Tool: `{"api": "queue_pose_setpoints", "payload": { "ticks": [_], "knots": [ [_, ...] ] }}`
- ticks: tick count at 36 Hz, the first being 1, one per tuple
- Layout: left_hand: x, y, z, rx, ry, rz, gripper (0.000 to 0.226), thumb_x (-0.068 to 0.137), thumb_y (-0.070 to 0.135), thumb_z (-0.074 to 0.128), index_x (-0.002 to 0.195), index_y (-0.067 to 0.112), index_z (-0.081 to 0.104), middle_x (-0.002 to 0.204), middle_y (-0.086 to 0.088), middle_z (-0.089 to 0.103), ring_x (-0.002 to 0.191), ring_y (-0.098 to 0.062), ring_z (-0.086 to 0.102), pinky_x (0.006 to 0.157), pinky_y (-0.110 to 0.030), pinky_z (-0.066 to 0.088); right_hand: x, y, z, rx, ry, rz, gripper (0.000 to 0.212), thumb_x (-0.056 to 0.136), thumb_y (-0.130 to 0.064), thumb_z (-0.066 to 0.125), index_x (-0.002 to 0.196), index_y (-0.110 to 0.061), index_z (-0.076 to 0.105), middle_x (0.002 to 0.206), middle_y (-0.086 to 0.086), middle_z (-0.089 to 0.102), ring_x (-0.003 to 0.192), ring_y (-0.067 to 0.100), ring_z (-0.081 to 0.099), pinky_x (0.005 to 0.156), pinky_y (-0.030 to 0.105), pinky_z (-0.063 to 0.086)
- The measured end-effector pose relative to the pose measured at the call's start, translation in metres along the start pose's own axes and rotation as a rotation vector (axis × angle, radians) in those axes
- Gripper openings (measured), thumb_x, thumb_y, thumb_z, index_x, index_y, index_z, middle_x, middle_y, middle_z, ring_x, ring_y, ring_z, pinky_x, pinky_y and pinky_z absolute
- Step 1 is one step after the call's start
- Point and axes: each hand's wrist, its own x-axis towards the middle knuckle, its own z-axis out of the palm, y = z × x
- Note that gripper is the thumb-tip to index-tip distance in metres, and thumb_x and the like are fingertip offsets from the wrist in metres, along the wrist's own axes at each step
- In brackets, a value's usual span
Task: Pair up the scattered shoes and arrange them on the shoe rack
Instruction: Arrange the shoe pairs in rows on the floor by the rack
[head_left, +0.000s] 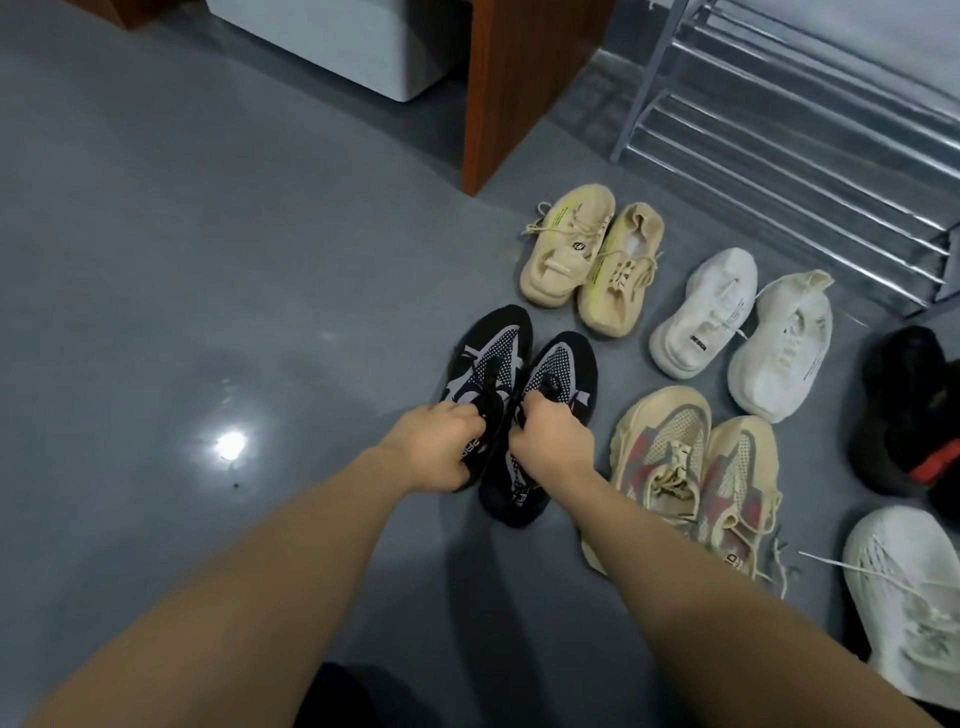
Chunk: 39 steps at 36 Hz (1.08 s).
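On the grey floor (208, 260) right in front of me, I've got both hands down on the black-and-grey pair: my left hand (434, 447) has its fingers curled into the collar of the left black shoe (485, 358), and my right hand (550, 441) is gripping the right black shoe (558, 371) the same way, around the lace area. The two shoes sit side by side, touching, toes pointing away from me. Just beyond them lies the tan pair (587, 260), the two shoes pressed together but facing opposite ways, laces trailing. To the right of those, the white pair (737, 332) sits side by side, also heel to toe. Nearer me on the right, the beige-and-red mesh pair (691, 467) lies together, partly under my right forearm. At the far right edge I see a black shoe with a red tab (914, 415), cut off by the frame, and below it one white knit shoe (904, 597) with a loose lace running out to the left. The metal shoe rack (800, 130) stands at upper right, its bars bare where I can see them, well apart from the black pair. A wooden cabinet panel (519, 78) stands behind the tan pair.
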Motion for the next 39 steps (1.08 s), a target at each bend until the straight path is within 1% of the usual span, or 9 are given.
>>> {"api": "queue_pose_setpoints", "payload": {
  "ticks": [2,5,11,16,19,22,25,33,39],
  "knots": [
    [-0.001,-0.001,-0.001,0.049,0.071,0.027,0.031,0.08,0.033,0.056,0.106,0.016,0.051,0.115,0.002,0.05,0.111,-0.019,0.047,0.088,-0.029,0.037,0.001,0.002,-0.002,-0.001,0.024,-0.008,0.013,0.088,-0.027,0.047,0.086,-0.015,0.042,0.09,0.006,0.063,0.087,0.031,0.062,0.067,0.033,0.042],
    [0.002,0.001,-0.005,0.002,0.178,0.03,0.026,0.082,0.035,0.052,0.1,0.017,0.047,0.108,0.002,0.048,0.102,-0.018,0.048,0.086,-0.027,0.035,0.004,0.007,-0.007,0.014,0.12,-0.012,0.022,0.092,-0.037,0.045,0.088,-0.015,0.047,0.092,0.005,0.063,0.088,0.03,0.061,0.067,0.033,0.039],
    [0.033,0.018,-0.023,-0.131,0.35,-0.043,0.019,0.093,0.027,0.042,0.106,0.014,0.049,0.11,0.0,0.051,0.104,-0.019,0.048,0.087,-0.028,0.034,0.021,0.013,-0.018,0.128,0.214,0.009,0.023,0.097,-0.033,0.039,0.095,-0.012,0.049,0.096,0.004,0.058,0.087,0.028,0.058,0.067,0.033,0.039],
    [0.077,0.037,-0.044,-0.273,0.314,-0.176,0.019,0.09,0.014,0.043,0.107,0.011,0.051,0.114,-0.004,0.055,0.103,-0.022,0.051,0.084,-0.032,0.038,0.048,0.026,-0.045,0.214,0.273,0.073,0.029,0.1,-0.032,0.032,0.095,-0.008,0.049,0.096,0.009,0.059,0.088,0.031,0.057,0.066,0.035,0.037],
    [0.104,0.05,-0.06,-0.369,0.284,-0.271,0.02,0.09,0.013,0.045,0.108,0.009,0.05,0.111,-0.007,0.056,0.101,-0.024,0.054,0.082,-0.035,0.043,0.066,0.038,-0.064,0.23,0.278,0.062,0.026,0.1,-0.029,0.032,0.093,-0.009,0.046,0.097,0.011,0.06,0.089,0.031,0.057,0.067,0.036,0.039],
    [0.127,0.061,-0.076,-0.449,0.253,-0.338,0.022,0.091,0.014,0.045,0.113,0.009,0.05,0.113,-0.009,0.058,0.101,-0.026,0.056,0.085,-0.037,0.047,0.081,0.056,-0.086,0.253,0.273,0.048,0.024,0.099,-0.025,0.035,0.094,-0.006,0.048,0.093,0.015,0.061,0.088,0.034,0.058,0.069,0.04,0.045],
    [0.141,0.065,-0.09,-0.479,0.186,-0.381,0.024,0.093,0.015,0.043,0.115,0.011,0.05,0.115,-0.008,0.058,0.102,-0.026,0.056,0.088,-0.041,0.048,0.087,0.069,-0.102,0.252,0.225,0.041,0.022,0.098,-0.021,0.036,0.097,-0.004,0.051,0.095,0.016,0.061,0.089,0.034,0.058,0.071,0.041,0.046],
    [0.176,0.092,-0.142,-0.391,0.117,-0.485,0.02,0.093,0.019,0.044,0.111,0.013,0.052,0.114,-0.011,0.057,0.103,-0.032,0.055,0.088,-0.042,0.048,0.108,0.103,-0.164,0.249,0.14,-0.018,0.019,0.094,-0.02,0.038,0.094,-0.007,0.051,0.098,0.014,0.062,0.09,0.033,0.058,0.066,0.035,0.041],
    [0.195,0.114,-0.184,-0.296,0.119,-0.475,0.022,0.087,0.014,0.044,0.105,0.015,0.056,0.113,-0.006,0.057,0.105,-0.027,0.054,0.087,-0.038,0.047,0.125,0.121,-0.206,0.296,0.066,-0.032,0.008,0.089,-0.017,0.041,0.086,-0.013,0.047,0.099,0.012,0.062,0.092,0.031,0.057,0.07,0.034,0.042]
  ]
}}
